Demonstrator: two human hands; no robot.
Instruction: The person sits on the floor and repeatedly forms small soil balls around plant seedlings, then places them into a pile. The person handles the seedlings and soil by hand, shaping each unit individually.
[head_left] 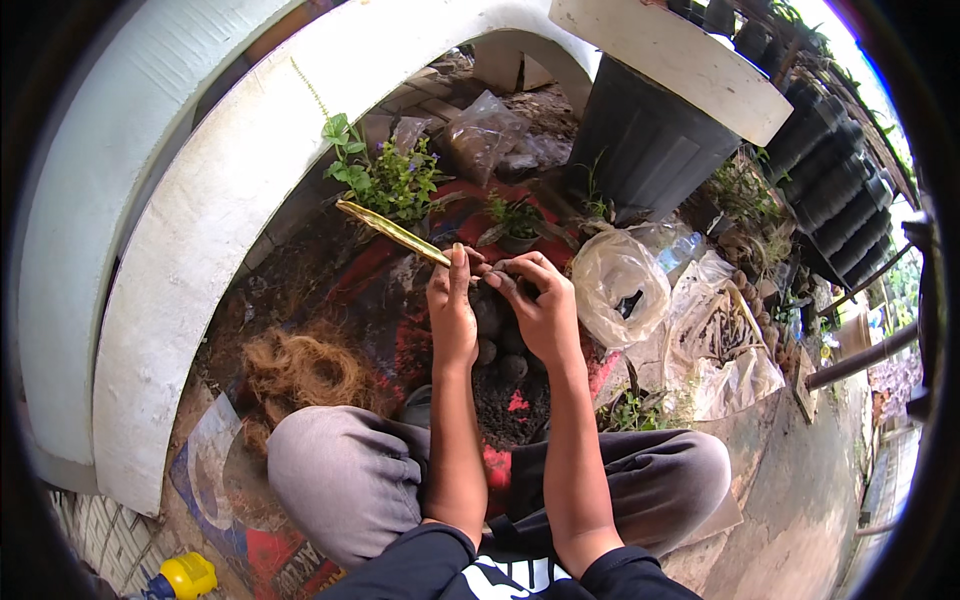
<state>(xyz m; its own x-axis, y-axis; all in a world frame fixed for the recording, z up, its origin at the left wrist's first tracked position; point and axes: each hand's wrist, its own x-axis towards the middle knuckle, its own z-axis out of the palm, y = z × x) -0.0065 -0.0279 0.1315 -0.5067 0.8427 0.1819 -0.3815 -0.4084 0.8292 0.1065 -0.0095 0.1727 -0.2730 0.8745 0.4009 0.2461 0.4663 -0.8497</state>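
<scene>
In front of me, my left hand [455, 310] is closed around the lower end of a long, narrow yellow-green leaf strip [395, 232], its thumb pressed along it. The strip slants up and away to the left. Close beside it, my right hand [540, 305] has its thumb and fingers pinched together, meeting the left fingertips. Whatever sits in that pinch is too small to make out. Below the hands lie several round dark soil balls [512, 367] on a heap of loose dark soil [508, 408], partly hidden by my wrists.
Brown coconut fibre [310, 368] lies to the left. On the right are a clear plastic bag [622, 292], a plastic bottle [680, 252] and a crumpled pale sheet [735, 345]. Leafy plants [390, 180] and a black planter [650, 140] stand beyond. A white curved wall [190, 250] bounds the left.
</scene>
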